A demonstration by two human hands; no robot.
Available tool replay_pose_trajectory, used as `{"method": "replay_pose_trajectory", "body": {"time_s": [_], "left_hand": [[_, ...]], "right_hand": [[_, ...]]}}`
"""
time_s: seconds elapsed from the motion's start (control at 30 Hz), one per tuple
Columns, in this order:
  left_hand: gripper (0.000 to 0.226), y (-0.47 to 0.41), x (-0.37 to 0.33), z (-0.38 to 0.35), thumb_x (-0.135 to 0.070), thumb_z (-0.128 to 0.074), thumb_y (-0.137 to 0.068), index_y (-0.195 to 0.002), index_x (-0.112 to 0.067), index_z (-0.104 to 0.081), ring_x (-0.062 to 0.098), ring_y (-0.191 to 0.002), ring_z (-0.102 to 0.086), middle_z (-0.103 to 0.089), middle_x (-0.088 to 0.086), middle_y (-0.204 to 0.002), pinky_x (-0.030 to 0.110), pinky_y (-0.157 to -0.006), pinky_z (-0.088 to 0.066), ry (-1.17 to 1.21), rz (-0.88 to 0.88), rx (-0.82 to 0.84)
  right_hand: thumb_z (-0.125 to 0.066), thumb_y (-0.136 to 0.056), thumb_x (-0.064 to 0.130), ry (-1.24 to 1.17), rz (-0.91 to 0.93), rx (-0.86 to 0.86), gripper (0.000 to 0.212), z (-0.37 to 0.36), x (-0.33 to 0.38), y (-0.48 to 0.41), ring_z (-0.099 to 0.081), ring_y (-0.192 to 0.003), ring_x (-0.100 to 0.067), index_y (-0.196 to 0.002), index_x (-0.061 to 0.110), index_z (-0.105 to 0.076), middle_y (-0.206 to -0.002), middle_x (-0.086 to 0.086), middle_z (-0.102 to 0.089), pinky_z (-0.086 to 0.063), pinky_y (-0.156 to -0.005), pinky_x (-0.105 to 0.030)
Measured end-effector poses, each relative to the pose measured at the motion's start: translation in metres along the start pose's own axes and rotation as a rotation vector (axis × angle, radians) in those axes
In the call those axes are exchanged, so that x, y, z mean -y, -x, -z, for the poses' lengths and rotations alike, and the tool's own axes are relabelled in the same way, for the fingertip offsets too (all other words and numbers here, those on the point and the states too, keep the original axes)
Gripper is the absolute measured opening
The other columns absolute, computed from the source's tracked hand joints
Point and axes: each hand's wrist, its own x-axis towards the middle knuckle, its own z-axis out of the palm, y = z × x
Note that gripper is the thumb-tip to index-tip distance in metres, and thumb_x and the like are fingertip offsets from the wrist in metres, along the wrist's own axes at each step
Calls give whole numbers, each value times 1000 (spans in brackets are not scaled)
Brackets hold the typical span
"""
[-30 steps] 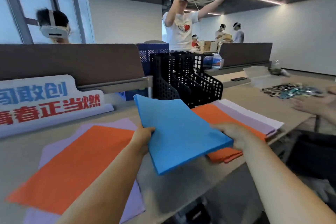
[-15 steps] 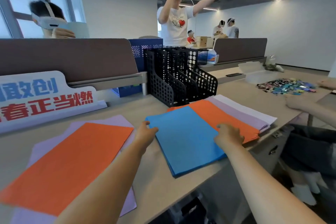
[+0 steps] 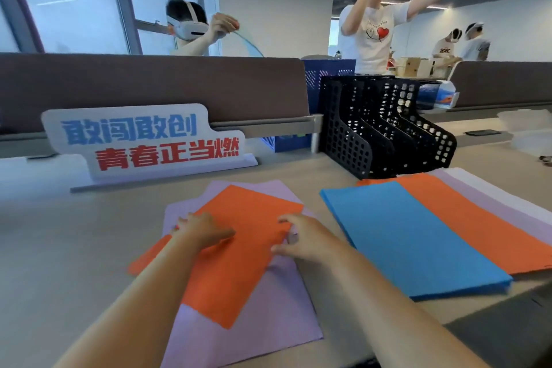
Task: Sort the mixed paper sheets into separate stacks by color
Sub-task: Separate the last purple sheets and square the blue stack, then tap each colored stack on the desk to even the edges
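Head view: left hand (image 3: 203, 231) and right hand (image 3: 303, 240) lie on the orange sheet (image 3: 239, 263), fingers loosely extended, gripping nothing. Orange sheet rests atop lilac sheets (image 3: 268, 317) on the desk (image 3: 74, 248). Right of these: blue stack (image 3: 412, 236) overlapping a second orange stack (image 3: 478, 224). Beyond: black file rack (image 3: 385, 125).

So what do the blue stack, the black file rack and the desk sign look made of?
Blue stack: matte paper, thin layered edges along its near side. Black file rack: probably moulded plastic, faint sheen, regular punched holes. Desk sign: rigid white board with printed lettering, foam or plastic, cannot tell which.
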Motion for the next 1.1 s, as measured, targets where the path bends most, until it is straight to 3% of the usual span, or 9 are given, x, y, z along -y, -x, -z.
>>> {"method": "replay_pose_trajectory", "body": {"time_s": [0.1, 0.17, 0.3, 0.4, 0.47, 0.6, 0.77, 0.9, 1.1], "left_hand": [[119, -19, 41, -6, -85, -37, -41, -138, -17, -41, 36, -131, -38, -42, 16, -142, 51, -109, -29, -69, 36, -30], [109, 6, 46, 6, -85, -42, -49, -134, -16, -45, 32, -124, -46, -49, 12, -136, 47, -104, -37, -89, -2, -66], [78, 29, 50, 12, -70, -50, -77, -133, -17, -43, 27, -123, -48, -52, 7, -134, 42, -100, -37, -170, -92, -134], [84, 30, 50, 8, -65, -55, -78, -141, -16, -29, 30, -125, -45, -49, 9, -137, 42, -100, -39, -134, -134, -199], [95, 31, 49, 7, -67, -58, -75, -145, -15, -20, 33, -129, -39, -42, 11, -140, 42, -101, -38, -85, -73, -210], [96, 36, 57, 14, -72, -57, -71, -140, -11, -31, 31, -129, -36, -39, 14, -138, 41, -101, -39, -80, 98, -248], [74, 30, 75, 18, -63, -64, -73, -121, -9, -47, 28, -112, -54, -54, 11, -123, 37, -87, -46, 33, 85, -231], [52, 28, 81, 23, -56, -63, -77, -104, -12, -55, 26, -101, -58, -62, 7, -109, 32, -76, -46, 52, 87, -214], [24, 28, 79, 25, -27, -52, -89, -108, -13, -59, 30, -100, -57, -62, 11, -110, 32, -75, -44, 151, 2, -364]], "right_hand": [[-73, -72, 54, 74, -17, 85, 94, -23, 19, -16, -28, -140, -18, -146, 18, -28, -153, -1, -30, -25, -113, -30], [-68, -68, 65, 230, -67, 123, 104, -35, 27, -22, -18, -144, -21, -149, 19, -20, -156, -3, -19, -20, -116, -38], [-63, -66, 72, 316, -133, 155, 109, -42, 32, -26, -9, -145, -23, -149, 21, -15, -158, -3, -11, -16, -116, -45], [-65, -66, 70, 282, -133, 142, 112, -41, 32, -27, -10, -145, -21, -150, 20, -13, -158, -3, -12, -16, -117, -43], [-66, -65, 70, 256, -139, 136, 113, -43, 30, -26, -8, -146, -21, -151, 21, -10, -159, -2, -9, -14, -117, -43], [-64, -66, 71, 228, -142, 126, 112, -44, 28, -25, -5, -146, -21, -151, 24, -8, -159, 0, -5, -11, -118, -44], [-66, -64, 70, 171, -127, 82, 113, -48, 25, -24, -6, -146, -20, -151, 25, -10, -159, 1, -9, -11, -118, -43], [-69, -63, 68, 101, -133, -4, 112, -47, 21, -20, -5, -146, -25, -150, 26, -12, -159, -1, -7, -12, -119, -40], [-63, -65, 71, 120, -141, -8, 112, -47, 23, -17, -4, -146, -26, -151, 24, -8, -159, -3, -1, -11, -119, -40]]}}
